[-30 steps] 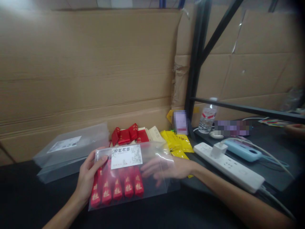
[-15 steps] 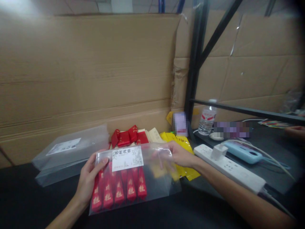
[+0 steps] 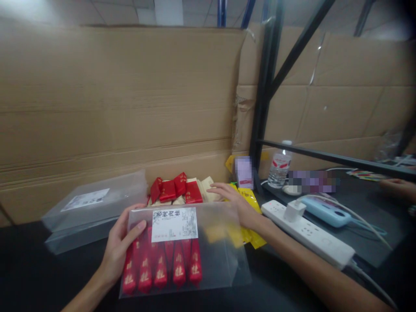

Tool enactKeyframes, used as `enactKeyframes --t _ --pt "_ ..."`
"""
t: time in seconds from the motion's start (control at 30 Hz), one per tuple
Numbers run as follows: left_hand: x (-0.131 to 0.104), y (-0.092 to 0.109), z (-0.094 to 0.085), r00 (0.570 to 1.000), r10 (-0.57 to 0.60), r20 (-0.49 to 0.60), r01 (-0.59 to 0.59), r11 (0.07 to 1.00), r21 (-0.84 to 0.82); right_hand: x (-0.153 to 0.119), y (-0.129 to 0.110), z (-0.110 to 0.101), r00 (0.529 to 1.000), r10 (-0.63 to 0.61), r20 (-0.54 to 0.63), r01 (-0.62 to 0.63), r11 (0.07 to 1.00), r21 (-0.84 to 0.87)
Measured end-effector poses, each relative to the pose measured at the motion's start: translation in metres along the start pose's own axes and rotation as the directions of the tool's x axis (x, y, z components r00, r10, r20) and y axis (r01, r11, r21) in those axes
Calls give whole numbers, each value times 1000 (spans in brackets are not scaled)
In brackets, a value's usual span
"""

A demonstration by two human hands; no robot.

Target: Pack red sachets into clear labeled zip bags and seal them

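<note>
Since my left hand [image 3: 121, 236] grips the clear bag [image 3: 222, 264] above the table [image 3: 276, 284], apparently steadying its loaded end of red packets [image 3: 160, 271], my right hand [image 3: 241, 206] hovers loosely open near cream packets [image 3: 206, 186]

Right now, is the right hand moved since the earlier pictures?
Yes: the right hand has moved farther back, toward the cardboard wall, its fingers now at the cream packets.

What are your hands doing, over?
Left hand gripping bag, red packets inside. Right hand open by cream packets. Power strip near right arm, seemingly not blocking.
</note>
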State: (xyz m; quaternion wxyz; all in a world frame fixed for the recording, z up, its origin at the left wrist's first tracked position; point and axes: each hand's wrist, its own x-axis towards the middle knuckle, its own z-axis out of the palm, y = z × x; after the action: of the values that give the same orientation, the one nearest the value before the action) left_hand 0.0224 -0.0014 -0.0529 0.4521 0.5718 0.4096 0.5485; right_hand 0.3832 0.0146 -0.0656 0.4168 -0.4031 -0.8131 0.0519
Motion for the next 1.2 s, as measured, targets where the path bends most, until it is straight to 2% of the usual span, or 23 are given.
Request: enactKeyframes --t 0.1,0.17,0.27,0.37,0.57,0.73,0.93,1.2 --pt "-1 1 1 1000 20 9 -20 1000 15 3 2 5 988 -56 147 61 998 -28" --pt "-1 1 1 1000 29 12 -29 999 23 4 5 9 980 -87 179 85 996 17" --pt "-1 2 2 1000 13 2 -13 1000 27 3 10 13 983 -90 163 69 989 132" --pt "0 3 2 1000 -8 -19 8 1000 23 1 16 18 983 -79 168 49 984 173" --pt "1 0 0 1000 -17 -9 17 1000 12 0 24 21 981 -78 180 50 987 154" --pt "1 -2 -1 1000 -13 -28 14 999 28 0 16 14 987 -33 156 20 997 79" --pt "1 1 2 999 -28 -46 28 999 14 0 5 2 984 -70 166 78 996 -41" --pt "3 -3 0 999 -25 -32 26 1000 15 1 8 -1 992 -46 117 53 997 -55"
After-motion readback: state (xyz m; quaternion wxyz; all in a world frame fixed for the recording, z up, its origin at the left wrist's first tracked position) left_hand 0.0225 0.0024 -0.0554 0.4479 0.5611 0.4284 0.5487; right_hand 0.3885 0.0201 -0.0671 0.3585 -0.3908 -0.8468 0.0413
